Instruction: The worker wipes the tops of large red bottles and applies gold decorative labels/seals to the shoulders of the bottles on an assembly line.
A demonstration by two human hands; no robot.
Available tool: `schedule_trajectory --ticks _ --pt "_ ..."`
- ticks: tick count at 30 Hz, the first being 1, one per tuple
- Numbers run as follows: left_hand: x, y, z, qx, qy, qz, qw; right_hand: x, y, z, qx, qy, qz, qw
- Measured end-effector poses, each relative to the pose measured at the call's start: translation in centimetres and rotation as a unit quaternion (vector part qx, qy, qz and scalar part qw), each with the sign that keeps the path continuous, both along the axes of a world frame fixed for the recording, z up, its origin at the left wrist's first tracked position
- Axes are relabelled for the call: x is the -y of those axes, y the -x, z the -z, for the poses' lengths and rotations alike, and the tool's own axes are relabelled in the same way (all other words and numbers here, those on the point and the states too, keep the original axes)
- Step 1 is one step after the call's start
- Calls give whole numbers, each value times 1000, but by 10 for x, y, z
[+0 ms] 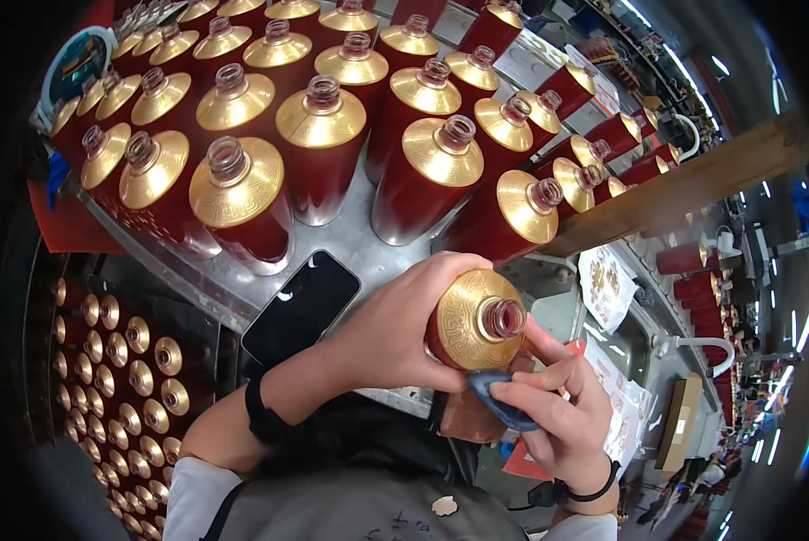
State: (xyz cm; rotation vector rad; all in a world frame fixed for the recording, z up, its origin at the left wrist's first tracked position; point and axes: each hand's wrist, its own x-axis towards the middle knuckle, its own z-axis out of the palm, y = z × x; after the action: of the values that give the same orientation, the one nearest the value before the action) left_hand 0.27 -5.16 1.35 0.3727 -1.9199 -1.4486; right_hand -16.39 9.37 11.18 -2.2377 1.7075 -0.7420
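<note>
My left hand (395, 320) is wrapped round a red glass bottle (459, 316) with a gold, pattern-embossed shoulder and a bare threaded clear neck. The bottle is tilted, its mouth toward the lower right. In my right hand (567, 406) a blue-grey cloth-like piece (505, 403) is pinched between thumb and fingers. That piece touches the lower edge of the gold shoulder, while other fingers of this hand reach the bottle's right side. A small orange-red bit shows at the right fingers; I cannot tell what it is. The bottle's base is hidden.
Many similar bottles (323, 135) stand uncapped on the metal table (332, 236). A black phone (301, 308) lies at its near edge. More bottles (138, 379) stand lower left. A wooden beam (684, 185) crosses at right, above a sink (643, 338) with a white faucet (711, 347).
</note>
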Motion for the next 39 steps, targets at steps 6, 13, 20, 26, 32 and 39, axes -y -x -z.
schedule_trajectory --ticks 6,13,20,26,32,39 --pt "-5 0 -1 15 -6 -9 1000 8 -17 0 50 40 60 996" --pt "-14 4 6 -10 30 -70 997 1 -28 -3 -35 29 -1 999" --pt "-36 2 10 -5 76 -178 981 3 -45 4 -22 52 85 995" --pt "-44 7 11 -10 118 -226 967 2 -44 -12 -49 19 39 998" --pt "-48 7 10 -12 126 -236 963 5 -48 -6 5 59 138 989" --pt "-48 3 12 -6 151 -237 960 -1 -43 -10 -73 1 -11 997"
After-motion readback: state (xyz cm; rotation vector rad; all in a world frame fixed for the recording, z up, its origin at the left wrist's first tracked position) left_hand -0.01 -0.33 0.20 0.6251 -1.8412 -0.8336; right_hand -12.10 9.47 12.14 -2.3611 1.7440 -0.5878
